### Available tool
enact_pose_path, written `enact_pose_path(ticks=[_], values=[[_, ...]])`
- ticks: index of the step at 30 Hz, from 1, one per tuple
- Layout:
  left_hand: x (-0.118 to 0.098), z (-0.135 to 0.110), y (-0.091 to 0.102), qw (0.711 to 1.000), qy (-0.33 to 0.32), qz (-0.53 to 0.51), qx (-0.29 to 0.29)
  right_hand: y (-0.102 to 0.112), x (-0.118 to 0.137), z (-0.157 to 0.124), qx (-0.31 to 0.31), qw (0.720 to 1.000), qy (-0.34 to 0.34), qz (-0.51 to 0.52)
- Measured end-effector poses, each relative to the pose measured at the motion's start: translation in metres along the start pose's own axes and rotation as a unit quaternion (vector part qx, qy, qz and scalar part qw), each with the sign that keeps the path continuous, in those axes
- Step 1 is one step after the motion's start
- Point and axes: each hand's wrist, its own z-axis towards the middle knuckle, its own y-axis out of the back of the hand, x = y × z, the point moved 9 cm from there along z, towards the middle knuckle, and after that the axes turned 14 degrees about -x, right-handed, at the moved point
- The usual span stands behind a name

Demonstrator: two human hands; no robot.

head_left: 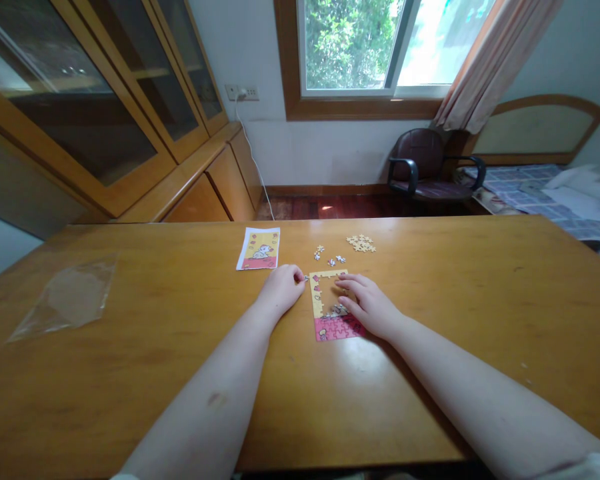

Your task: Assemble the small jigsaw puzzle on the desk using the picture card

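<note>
A partly assembled jigsaw puzzle (pixel 330 328) lies on the table, its lower part pink, with a yellow border around a gap that shows bare wood. At its upper left edge, my left hand (pixel 281 288) is closed in a pinch, and a small jigsaw piece (pixel 307 278) shows at the fingertips. My right hand (pixel 373 307) hovers or rests over the puzzle's right side with fingers apart, hiding part of it; whether it touches is hard to see. Just beyond lie several loose pieces (pixel 331 263) and, to their right, a cluster of yellow pieces (pixel 361 243).
A printed reference picture (pixel 259 249) with a white animal lies left of the loose pieces. A clear plastic bag (pixel 75 293) is flat on the left of the wooden table (pixel 180 413). Past the far edge stand a cabinet (pixel 180 193) and an office chair (pixel 423 160).
</note>
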Motion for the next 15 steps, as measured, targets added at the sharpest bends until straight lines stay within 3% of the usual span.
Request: enact_pose_path(ticks=[6, 10, 15], values=[[-0.009, -0.001, 0.004, 0.989, 0.002, -0.146, -0.023, 0.002, 0.001, 0.0, -0.022, 1.0, 0.011, -0.011], [-0.024, -0.011, -0.012, 0.951, 0.015, -0.3, 0.078, 0.007, 0.005, -0.001, -0.054, 0.998, 0.039, -0.016], [-0.031, -0.024, -0.029, 0.928, 0.037, -0.323, 0.179, 0.007, 0.019, -0.004, -0.043, 0.995, 0.089, 0.008]])
